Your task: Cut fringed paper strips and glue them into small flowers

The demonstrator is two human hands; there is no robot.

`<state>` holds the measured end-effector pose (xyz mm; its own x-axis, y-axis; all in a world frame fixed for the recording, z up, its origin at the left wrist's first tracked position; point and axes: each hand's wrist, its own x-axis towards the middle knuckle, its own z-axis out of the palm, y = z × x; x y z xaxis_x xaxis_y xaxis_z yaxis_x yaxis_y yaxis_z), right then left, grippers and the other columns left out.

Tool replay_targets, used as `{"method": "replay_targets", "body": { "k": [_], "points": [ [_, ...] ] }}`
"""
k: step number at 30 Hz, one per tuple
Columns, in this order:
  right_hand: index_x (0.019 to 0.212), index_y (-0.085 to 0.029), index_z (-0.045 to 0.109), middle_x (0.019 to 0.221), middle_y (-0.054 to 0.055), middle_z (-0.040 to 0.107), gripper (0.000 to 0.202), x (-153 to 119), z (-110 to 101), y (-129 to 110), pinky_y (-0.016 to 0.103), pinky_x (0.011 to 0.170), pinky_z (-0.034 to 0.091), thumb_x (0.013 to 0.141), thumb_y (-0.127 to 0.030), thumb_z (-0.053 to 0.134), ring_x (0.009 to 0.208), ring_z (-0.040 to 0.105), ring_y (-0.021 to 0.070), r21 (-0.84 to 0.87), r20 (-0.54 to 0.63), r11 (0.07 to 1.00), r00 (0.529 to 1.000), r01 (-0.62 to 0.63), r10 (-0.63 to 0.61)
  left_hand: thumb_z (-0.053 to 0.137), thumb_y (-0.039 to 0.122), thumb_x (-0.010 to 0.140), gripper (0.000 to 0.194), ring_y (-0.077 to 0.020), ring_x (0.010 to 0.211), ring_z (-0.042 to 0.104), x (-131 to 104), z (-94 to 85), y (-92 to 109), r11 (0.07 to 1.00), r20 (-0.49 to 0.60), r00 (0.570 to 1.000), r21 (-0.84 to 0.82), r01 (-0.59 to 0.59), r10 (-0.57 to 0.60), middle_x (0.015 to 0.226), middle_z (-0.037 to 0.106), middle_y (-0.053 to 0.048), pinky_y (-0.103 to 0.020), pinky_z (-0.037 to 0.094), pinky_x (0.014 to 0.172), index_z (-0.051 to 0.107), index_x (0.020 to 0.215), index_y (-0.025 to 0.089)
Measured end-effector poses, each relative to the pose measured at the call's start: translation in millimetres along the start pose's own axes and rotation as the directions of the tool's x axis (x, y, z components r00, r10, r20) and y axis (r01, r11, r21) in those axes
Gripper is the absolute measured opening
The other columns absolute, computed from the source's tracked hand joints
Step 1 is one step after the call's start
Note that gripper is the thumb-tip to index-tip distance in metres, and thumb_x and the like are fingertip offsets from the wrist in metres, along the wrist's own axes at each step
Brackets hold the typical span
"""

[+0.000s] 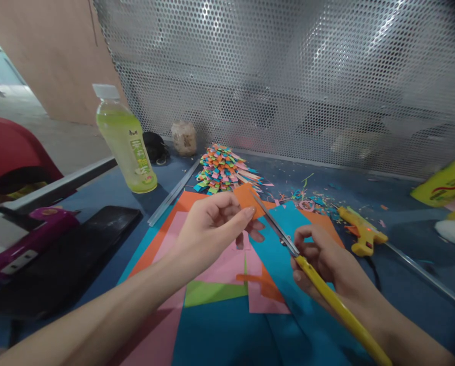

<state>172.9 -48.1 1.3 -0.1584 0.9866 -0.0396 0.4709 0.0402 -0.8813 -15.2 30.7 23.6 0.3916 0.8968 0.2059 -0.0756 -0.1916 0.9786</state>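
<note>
My left hand [223,218] pinches a small piece of orange paper [243,197] between thumb and fingers, above the stacked sheets. In my right hand [326,254] is a pair of scissors [279,229] with metal blades and a long yellow handle. The blade tips reach the right edge of the orange paper; whether they cut into it I cannot tell. Under both hands lie pink paper [170,234], blue paper [220,330] and green paper [212,294]. Just beyond them stands a cone-shaped pile of colourful paper strips [225,168].
A bottle of yellow-green drink [126,142] stands at the left, behind a black phone [109,223] and a purple-and-white device [56,223]. To the right are a yellow glue gun [360,231] and paper scraps [311,198]. A perforated metal panel [288,76] closes off the back.
</note>
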Motion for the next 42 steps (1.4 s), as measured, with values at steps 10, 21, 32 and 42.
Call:
{"method": "replay_targets", "body": {
  "k": [10,21,32,42],
  "points": [
    [0.095,-0.024,0.031,0.071,-0.006,0.042,0.028,0.3,0.8,-0.6,0.021,0.053,0.034,0.083,-0.029,0.055,0.062,0.042,0.0092,-0.026,0.006,1.0,1.0,0.014,-0.014,0.059,0.028,0.08,0.018,-0.0132,0.054,0.065,-1.2,0.5,-2.8,0.999,0.071,0.997,-0.025,0.024,-0.022,0.062,0.067,-0.004,-0.019,0.047,0.043,0.056,0.071,0.013],
    [0.095,-0.024,0.03,0.071,-0.005,0.037,0.028,1.3,0.9,-1.0,0.021,0.052,0.032,0.083,-0.029,0.055,0.061,0.039,0.0093,-0.041,-0.004,0.998,0.999,0.054,-0.054,0.059,0.033,0.08,0.021,-0.0142,0.056,0.066,-2.2,1.3,-2.3,0.998,0.16,0.985,-0.012,0.062,-0.059,0.066,0.068,-0.004,-0.02,0.046,0.045,0.057,0.071,0.014],
    [0.092,-0.023,0.032,0.061,-0.008,0.042,0.025,3.5,2.3,0.8,0.017,0.042,0.023,0.084,-0.035,0.053,0.047,0.029,0.0055,-0.142,-0.083,0.987,0.993,0.075,-0.087,0.06,0.037,0.08,0.026,-0.013,0.053,0.065,-0.4,1.0,-4.7,0.993,0.181,0.976,0.04,0.113,-0.119,0.063,0.069,-0.005,-0.018,0.045,0.042,0.056,0.068,0.014],
    [0.095,-0.023,0.031,0.072,-0.004,0.049,0.026,3.8,-0.1,0.4,0.018,0.049,0.034,0.084,-0.029,0.054,0.056,0.042,0.0078,-0.11,-0.096,0.993,0.993,0.052,-0.062,0.062,0.03,0.079,0.023,-0.0152,0.061,0.067,6.2,-2.8,-6.3,0.99,-0.008,0.994,-0.095,0.107,-0.108,0.068,0.069,-0.004,-0.02,0.05,0.045,0.05,0.066,0.015]
  ]
}}
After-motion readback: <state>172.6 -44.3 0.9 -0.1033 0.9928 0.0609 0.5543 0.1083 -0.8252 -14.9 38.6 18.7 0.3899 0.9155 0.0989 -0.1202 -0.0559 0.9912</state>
